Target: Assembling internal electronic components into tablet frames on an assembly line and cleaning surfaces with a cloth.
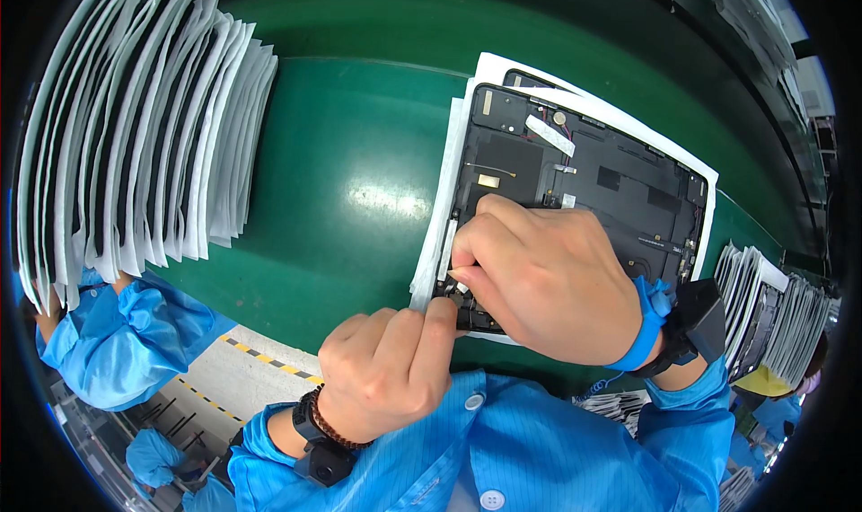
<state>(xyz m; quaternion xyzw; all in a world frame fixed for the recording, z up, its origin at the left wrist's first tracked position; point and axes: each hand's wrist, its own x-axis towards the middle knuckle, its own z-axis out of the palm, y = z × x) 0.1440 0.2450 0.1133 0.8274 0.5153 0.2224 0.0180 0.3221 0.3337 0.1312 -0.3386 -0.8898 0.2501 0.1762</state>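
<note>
A black tablet back housing lies open side up, with small parts, wires and a white strip in it. White foam sheet shows beneath it, with part of another black housing at the far edge. My right hand reaches over the housing's near left part, thumb and forefinger pinched by its left edge. A small white bit shows at those fingertips; what they grip is too small to name. My left hand is closed at the near left corner, its fingers curled and their tips hidden.
A tall row of foam-wrapped sheets stands on the green table at left. More wrapped sheets stand at right. A person's blue sleeve is at the lower left. A blue wrist strap circles my right wrist.
</note>
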